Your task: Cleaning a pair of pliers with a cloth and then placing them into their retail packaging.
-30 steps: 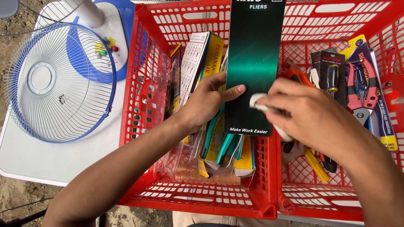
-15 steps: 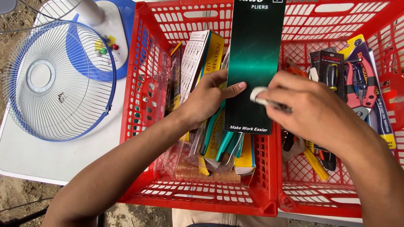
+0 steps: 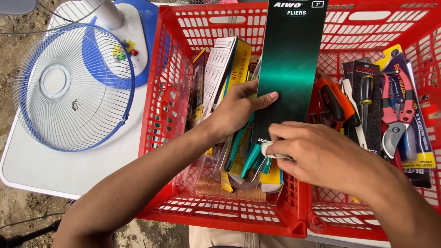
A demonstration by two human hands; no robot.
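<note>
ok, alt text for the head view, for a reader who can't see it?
Two bare hands hold a dark green tool card upright over a red crate of packaged tools: left hand grips its edge, right hand pinches its bottom. A blue fan lies at the left.

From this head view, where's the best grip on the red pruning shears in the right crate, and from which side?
Probably the red handles at the top of the pruning shears, coming straight down from above. They lie flat on their backing card with the handles uppermost and uncovered, while the grey blade points down toward the right hand. The screwdriver pack crowds their left side, so a sideways approach looks tight.
</note>
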